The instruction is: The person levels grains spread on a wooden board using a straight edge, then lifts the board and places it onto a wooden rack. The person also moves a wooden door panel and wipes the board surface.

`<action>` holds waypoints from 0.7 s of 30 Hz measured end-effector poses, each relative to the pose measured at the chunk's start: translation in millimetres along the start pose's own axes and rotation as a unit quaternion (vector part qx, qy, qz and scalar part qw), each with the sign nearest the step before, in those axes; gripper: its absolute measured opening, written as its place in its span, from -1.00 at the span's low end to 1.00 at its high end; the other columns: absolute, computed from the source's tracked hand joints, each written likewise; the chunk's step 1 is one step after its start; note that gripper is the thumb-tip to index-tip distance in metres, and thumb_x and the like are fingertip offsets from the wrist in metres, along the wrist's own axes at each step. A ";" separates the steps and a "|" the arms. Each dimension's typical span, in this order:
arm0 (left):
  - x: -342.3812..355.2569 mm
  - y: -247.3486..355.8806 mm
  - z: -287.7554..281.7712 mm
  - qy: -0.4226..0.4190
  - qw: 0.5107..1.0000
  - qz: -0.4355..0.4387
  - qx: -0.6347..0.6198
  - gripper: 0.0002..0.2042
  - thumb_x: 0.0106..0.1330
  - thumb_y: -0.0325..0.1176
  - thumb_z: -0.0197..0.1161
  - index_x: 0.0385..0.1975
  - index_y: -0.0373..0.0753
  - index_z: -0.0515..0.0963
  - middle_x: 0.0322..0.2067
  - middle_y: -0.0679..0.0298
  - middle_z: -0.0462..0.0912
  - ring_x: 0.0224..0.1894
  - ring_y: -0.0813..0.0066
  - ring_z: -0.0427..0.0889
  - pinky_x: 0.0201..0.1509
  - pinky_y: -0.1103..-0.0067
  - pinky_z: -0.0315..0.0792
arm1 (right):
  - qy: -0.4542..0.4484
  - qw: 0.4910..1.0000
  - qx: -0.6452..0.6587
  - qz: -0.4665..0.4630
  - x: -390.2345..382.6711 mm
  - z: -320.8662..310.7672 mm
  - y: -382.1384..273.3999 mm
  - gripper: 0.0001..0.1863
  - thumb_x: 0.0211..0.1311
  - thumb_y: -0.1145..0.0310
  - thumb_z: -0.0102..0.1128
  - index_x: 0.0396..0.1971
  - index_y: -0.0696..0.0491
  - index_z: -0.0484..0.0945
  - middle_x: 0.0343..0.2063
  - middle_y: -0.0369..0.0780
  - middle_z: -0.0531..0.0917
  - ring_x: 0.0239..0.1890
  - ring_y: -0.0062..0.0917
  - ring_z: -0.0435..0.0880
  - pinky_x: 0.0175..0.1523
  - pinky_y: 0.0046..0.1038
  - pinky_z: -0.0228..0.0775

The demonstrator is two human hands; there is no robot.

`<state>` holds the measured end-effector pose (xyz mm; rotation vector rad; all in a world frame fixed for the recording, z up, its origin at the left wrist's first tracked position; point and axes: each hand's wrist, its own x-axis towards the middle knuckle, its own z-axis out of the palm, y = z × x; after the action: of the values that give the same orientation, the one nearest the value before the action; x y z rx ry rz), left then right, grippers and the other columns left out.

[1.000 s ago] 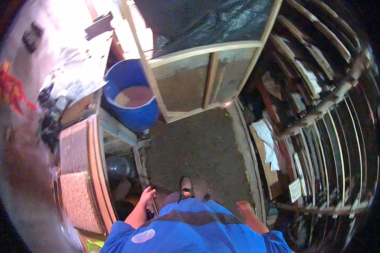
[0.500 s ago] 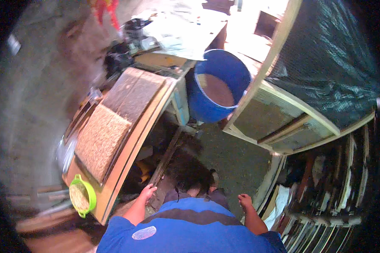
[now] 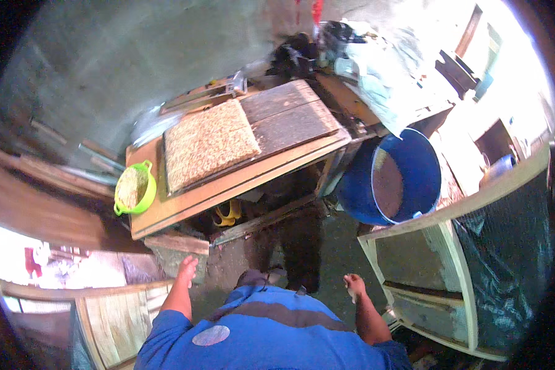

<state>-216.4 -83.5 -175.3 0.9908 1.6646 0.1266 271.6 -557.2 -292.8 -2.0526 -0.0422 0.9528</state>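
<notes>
My left hand (image 3: 188, 270) hangs low in front of the table with its fingers loosely stretched, holding nothing visible. My right hand (image 3: 354, 285) is out to the right over the floor; its fingers are loosely bent and slightly apart, with nothing I can make out in them. On the wooden table (image 3: 246, 192) lies a dark board (image 3: 293, 117). A thick layer of pale, grainy material (image 3: 209, 145) covers its left part. At the table's left end stands a lime-green two-handled colander or basket (image 3: 147, 198) with similar pale material inside. Neither hand touches these things.
Right of the table stands a blue drum (image 3: 359, 191) with brownish material inside. A wood-framed mesh panel (image 3: 468, 290) with dark plastic sheeting (image 3: 505, 265) is at the right. Plastic bags (image 3: 382, 83) cover a back surface. A low wooden gate (image 3: 114, 320) stands at left.
My view has turned left, so table, green container and blue drum appear farther right. The wooden gate has come into view at left; the slatted stack at lower right has mostly gone out.
</notes>
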 end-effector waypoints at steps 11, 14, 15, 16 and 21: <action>-18.9 32.0 3.9 0.169 0.953 0.159 -0.194 -0.40 0.44 -0.12 0.26 0.41 -0.17 0.30 0.29 0.13 0.45 0.24 0.28 0.48 0.24 0.29 0.39 | -0.137 0.981 -0.060 -0.121 83.3 31.2 -203.7 -0.48 0.43 0.05 0.24 0.16 0.16 0.53 -0.32 -0.38 0.62 -0.38 -0.70 0.55 -0.33 -0.59 0.36; -2.3 74.9 2.7 0.229 0.929 0.217 -0.192 -0.45 0.45 -0.13 0.27 0.37 -0.19 0.35 0.23 0.13 0.48 0.17 0.35 0.50 0.17 0.41 0.42 | -0.144 0.979 -0.029 -0.141 91.1 60.8 -253.0 -0.47 0.46 0.05 0.21 0.18 0.17 0.51 -0.27 -0.38 0.62 -0.35 -0.69 0.56 -0.33 -0.59 0.35; 1.0 87.6 1.9 0.239 0.924 0.224 -0.199 -0.45 0.46 -0.14 0.26 0.37 -0.20 0.35 0.22 0.12 0.48 0.15 0.35 0.51 0.15 0.43 0.43 | -0.142 0.978 -0.045 -0.147 93.6 68.8 -269.8 -0.46 0.47 0.05 0.20 0.20 0.18 0.49 -0.28 -0.39 0.61 -0.35 -0.70 0.55 -0.34 -0.60 0.34; 4.7 100.0 1.0 0.255 0.913 0.246 -0.202 -0.46 0.46 -0.15 0.26 0.36 -0.21 0.36 0.20 0.12 0.49 0.13 0.36 0.51 0.14 0.45 0.44 | -0.145 0.977 -0.025 -0.152 98.5 78.5 -287.9 -0.47 0.48 0.05 0.20 0.20 0.17 0.48 -0.29 -0.39 0.60 -0.35 -0.69 0.55 -0.35 -0.60 0.34; 32.7 156.9 -4.4 0.315 0.889 0.323 -0.075 -0.49 0.51 -0.23 0.17 0.39 -0.24 0.32 0.15 0.04 0.48 0.05 0.25 0.56 0.13 0.35 0.46 | -0.085 0.977 0.068 -0.182 135.1 120.9 -378.7 -0.55 0.50 0.10 0.17 0.19 0.08 0.46 -0.30 -0.40 0.52 -0.35 -0.72 0.45 -0.33 -0.61 0.31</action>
<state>-136.4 40.1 -111.8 1.4478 1.7752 1.1086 402.2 -185.2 -148.2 -1.7556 -0.4187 0.8699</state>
